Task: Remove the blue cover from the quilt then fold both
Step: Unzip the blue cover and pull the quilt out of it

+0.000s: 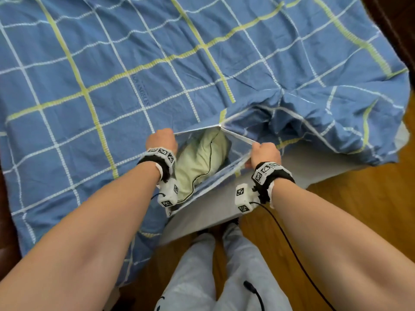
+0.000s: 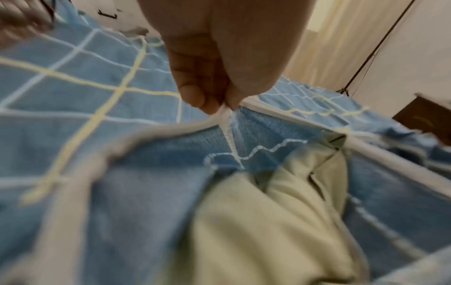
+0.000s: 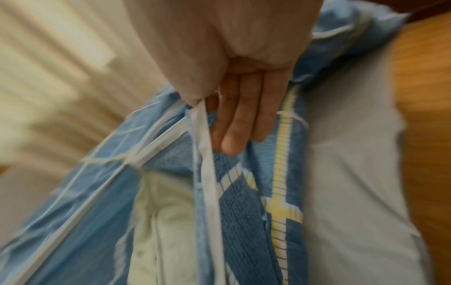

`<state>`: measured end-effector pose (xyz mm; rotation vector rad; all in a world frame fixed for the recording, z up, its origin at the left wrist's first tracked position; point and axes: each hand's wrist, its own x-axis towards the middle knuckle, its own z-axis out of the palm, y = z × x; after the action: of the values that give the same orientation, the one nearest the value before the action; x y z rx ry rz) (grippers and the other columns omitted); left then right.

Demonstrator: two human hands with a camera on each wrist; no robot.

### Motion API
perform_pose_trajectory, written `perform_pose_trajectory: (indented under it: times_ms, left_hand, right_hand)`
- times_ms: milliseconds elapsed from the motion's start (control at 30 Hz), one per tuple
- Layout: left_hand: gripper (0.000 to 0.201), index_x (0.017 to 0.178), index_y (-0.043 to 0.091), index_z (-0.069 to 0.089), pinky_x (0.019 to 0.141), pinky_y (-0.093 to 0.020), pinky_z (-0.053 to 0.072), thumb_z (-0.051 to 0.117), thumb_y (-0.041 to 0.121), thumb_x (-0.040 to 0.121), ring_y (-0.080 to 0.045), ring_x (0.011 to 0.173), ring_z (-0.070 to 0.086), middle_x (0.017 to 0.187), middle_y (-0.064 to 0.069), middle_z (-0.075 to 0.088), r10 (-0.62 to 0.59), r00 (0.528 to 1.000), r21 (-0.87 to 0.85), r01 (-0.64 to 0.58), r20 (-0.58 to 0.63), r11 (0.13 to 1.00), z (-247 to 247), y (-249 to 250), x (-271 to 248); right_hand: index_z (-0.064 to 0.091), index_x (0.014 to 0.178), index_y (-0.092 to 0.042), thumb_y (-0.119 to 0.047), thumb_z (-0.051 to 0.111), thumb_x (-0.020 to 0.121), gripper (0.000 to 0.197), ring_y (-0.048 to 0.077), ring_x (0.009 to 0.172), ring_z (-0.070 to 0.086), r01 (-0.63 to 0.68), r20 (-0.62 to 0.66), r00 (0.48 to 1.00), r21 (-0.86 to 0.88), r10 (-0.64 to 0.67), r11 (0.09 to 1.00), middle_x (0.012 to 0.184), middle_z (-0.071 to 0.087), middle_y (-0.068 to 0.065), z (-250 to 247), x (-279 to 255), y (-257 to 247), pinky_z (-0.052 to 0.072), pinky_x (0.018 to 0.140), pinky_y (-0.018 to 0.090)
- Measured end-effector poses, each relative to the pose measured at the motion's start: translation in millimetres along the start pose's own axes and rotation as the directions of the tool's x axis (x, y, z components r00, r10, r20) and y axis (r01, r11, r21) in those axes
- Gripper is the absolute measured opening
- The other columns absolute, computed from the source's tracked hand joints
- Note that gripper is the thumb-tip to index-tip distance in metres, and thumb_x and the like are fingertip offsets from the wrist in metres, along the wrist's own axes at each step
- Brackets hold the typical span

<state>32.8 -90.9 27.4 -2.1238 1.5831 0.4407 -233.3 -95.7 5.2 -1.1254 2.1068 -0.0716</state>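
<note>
The blue cover (image 1: 157, 70) lies spread over a bed, flat and wide, with white and yellow lines crossing it. Its opening is at the near edge, right in front of the person. The left hand (image 1: 161, 140) pinches the white edge strip on the left side of the opening, thumb against finger, as the left wrist view shows. The right hand (image 1: 265, 154) is curled round the white strip (image 3: 206, 154) on the other side and pulls it toward the person. The two hands are apart, so the opening is stretched into a wide gap. In that gap the pale green quilt (image 1: 199, 160) shows, bunched up, with a thin dark line along its edge. It sits between the two hands and a little closer to the left one. It runs away from the person, deeper into the cover, and most of it is hidden under the blue cloth. So I think the quilt has to come out toward the person, through the gap, and the left hand looks best placed to let go and reach in for it. The grey bed sheet (image 1: 224, 205) shows below the opening, and the wooden floor (image 1: 359, 209) is beside the bed. No folding has been done yet.
</note>
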Motion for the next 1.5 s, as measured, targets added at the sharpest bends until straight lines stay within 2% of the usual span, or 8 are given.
perform_pose_trajectory:
  times_ms: [167,400,633,800,967,1200,1367,1500]
  left_hand:
    - [0.021,0.112,0.010,0.060,0.080,-0.041,0.050,0.048,0.012,0.095,-0.040,0.101,0.064,0.109,-0.019,0.067,0.050,0.999,-0.135,-0.050,-0.004,0.990,-2.5,-0.2,-12.9]
    - [0.042,0.135,0.036,0.050,0.064,-0.031,0.037,0.042,0.023,0.095,-0.033,0.087,0.065,0.093,-0.011,0.069,0.242,0.948,-0.189,-0.281,-0.204,0.941,3.4,22.8,-32.3]
    - [0.052,0.140,0.027,0.040,0.066,-0.035,0.044,0.048,0.025,0.088,-0.034,0.090,0.064,0.099,-0.010,0.067,0.219,0.951,-0.161,-0.257,-0.218,0.953,25.5,6.7,-42.3]
    - [0.070,0.144,0.019,0.036,0.093,-0.041,0.042,0.063,0.042,0.084,-0.026,0.119,0.049,0.132,-0.004,0.049,0.336,0.879,-0.056,-0.375,-0.338,0.925,9.4,65.2,-27.3]
    - [0.023,0.114,0.019,0.060,0.073,-0.039,0.049,0.048,0.032,0.099,-0.032,0.097,0.065,0.106,-0.006,0.068,0.460,0.861,0.111,-0.446,-0.217,0.888,-32.5,153.2,-10.3]
    - [0.019,0.107,0.004,0.056,0.070,-0.036,0.042,0.042,0.006,0.094,-0.040,0.097,0.065,0.103,-0.020,0.068,0.058,0.994,0.138,-0.044,-0.097,0.989,-48.0,156.9,-7.2]
    - [0.026,0.114,0.007,0.057,0.078,-0.038,0.046,0.041,0.010,0.094,-0.036,0.106,0.061,0.115,-0.016,0.064,-0.006,0.995,0.037,0.009,-0.097,0.999,-51.7,194.4,-6.1]
    - [0.055,0.137,0.015,0.041,0.095,-0.044,0.041,0.060,0.030,0.088,-0.030,0.120,0.050,0.131,-0.008,0.049,0.217,0.960,0.059,-0.210,-0.176,0.976,-48.2,217.8,4.0]
  right_hand:
    - [0.053,0.120,-0.003,-0.040,0.058,0.093,0.047,0.039,0.110,0.059,-0.150,0.018,0.988,-0.023,0.151,0.988,0.123,0.061,0.021,-0.3,-9.6,15.3,0.045,0.084,0.039]
    - [0.046,0.130,-0.020,-0.059,0.067,0.077,0.069,0.030,0.124,0.049,0.208,0.147,0.972,-0.157,-0.185,0.966,0.127,0.057,0.006,37.6,-11.0,-21.6,0.046,0.097,0.046]
    - [0.061,0.099,-0.016,-0.045,0.041,0.095,0.035,0.036,0.102,0.061,0.314,0.031,0.949,-0.162,-0.314,0.935,0.108,0.068,0.012,60.8,9.7,-45.7,0.044,0.077,0.039]
    - [0.062,0.082,-0.019,-0.052,0.038,0.100,0.045,0.028,0.084,0.061,0.594,0.074,0.804,-0.150,-0.590,0.791,0.085,0.068,0.003,12.0,22.2,-18.6,0.045,0.068,0.036]
    - [0.060,0.075,-0.017,-0.050,0.042,0.100,0.045,0.021,0.070,0.057,0.763,0.102,0.641,-0.186,-0.760,0.619,0.067,0.059,-0.002,-44.1,49.1,10.9,0.045,0.059,0.036]
    - [0.069,0.091,-0.016,-0.044,0.034,0.096,0.045,0.034,0.092,0.064,0.248,-0.024,0.966,-0.216,-0.259,0.944,0.097,0.070,0.009,-98.6,102.9,88.9,0.041,0.072,0.035]
    - [0.069,0.092,-0.011,-0.045,0.043,0.089,0.042,0.034,0.088,0.062,0.081,0.091,0.993,-0.143,-0.068,0.986,0.092,0.067,0.012,-102.6,105.4,120.2,0.043,0.072,0.034]
    - [0.064,0.070,-0.011,-0.048,0.050,0.086,0.042,0.028,0.067,0.058,0.307,0.177,0.937,-0.003,-0.301,0.952,0.062,0.059,0.005,-118.4,108.6,119.2,0.043,0.060,0.032]
